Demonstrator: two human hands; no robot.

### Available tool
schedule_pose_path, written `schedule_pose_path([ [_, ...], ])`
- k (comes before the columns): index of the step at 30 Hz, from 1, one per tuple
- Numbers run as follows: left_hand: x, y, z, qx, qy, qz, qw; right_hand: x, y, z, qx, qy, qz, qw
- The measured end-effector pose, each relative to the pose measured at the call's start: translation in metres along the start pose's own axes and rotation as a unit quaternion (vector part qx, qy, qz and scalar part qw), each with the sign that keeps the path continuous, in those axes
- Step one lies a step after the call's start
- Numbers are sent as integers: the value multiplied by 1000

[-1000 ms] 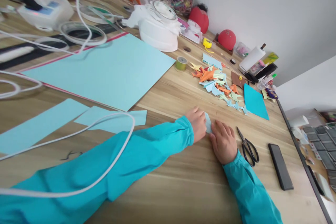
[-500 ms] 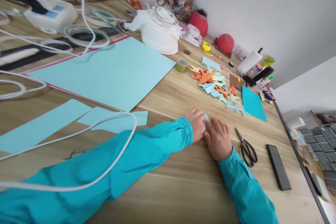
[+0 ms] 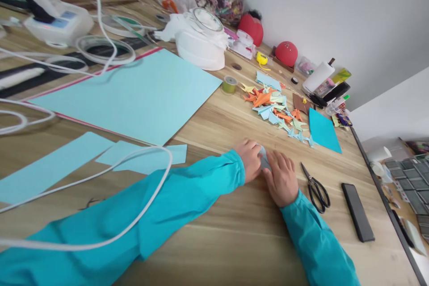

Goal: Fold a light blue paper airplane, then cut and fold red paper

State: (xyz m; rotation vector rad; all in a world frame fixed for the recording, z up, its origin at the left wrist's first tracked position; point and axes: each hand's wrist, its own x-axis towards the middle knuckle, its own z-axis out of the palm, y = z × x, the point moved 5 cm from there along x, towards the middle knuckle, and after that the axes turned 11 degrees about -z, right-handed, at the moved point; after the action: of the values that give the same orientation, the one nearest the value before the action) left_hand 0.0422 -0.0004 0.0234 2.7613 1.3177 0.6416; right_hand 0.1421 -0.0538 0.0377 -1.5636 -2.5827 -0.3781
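Slightly more of the small pale-blue paper (image 3: 263, 157) shows than half a second ago, the right hand (image 3: 282, 176) having eased away from the left hand (image 3: 248, 160). At far left a long blue strip (image 3: 56, 164) runs out of view; a white cable (image 3: 83, 246), also cut off, loops over the left sleeve (image 3: 187, 192). Curled fingers hide the left hand's tips, so I cannot tell whether its grip pinches or presses. Between the hands, on the counter (image 3: 214, 241), lies the paper, partly covered. The right grip is wide, fingers stretched over it, near black scissors (image 3: 312, 182).
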Motion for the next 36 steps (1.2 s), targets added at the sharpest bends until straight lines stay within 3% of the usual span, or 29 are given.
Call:
schedule_pose_path([
  [5,-1,-3,-1,-28,-13,-13,999,27,5,9,-7,2,11,1000],
  [10,-1,-14,-4,-83,27,-23,996,31,11,16,12,33,20,999],
  [15,4,-49,-8,-115,82,-166,976,28,14,22,39,57,27,997],
  [17,5,-55,-7,-104,80,-187,974,26,15,23,46,64,30,996],
  [28,5,-48,3,-84,-10,-147,985,23,12,20,50,140,-4,989],
  [32,5,-45,4,-109,-7,-137,985,24,11,20,50,145,-8,988],
  [36,3,-46,4,-120,10,-180,976,24,9,19,42,145,-8,989],
])
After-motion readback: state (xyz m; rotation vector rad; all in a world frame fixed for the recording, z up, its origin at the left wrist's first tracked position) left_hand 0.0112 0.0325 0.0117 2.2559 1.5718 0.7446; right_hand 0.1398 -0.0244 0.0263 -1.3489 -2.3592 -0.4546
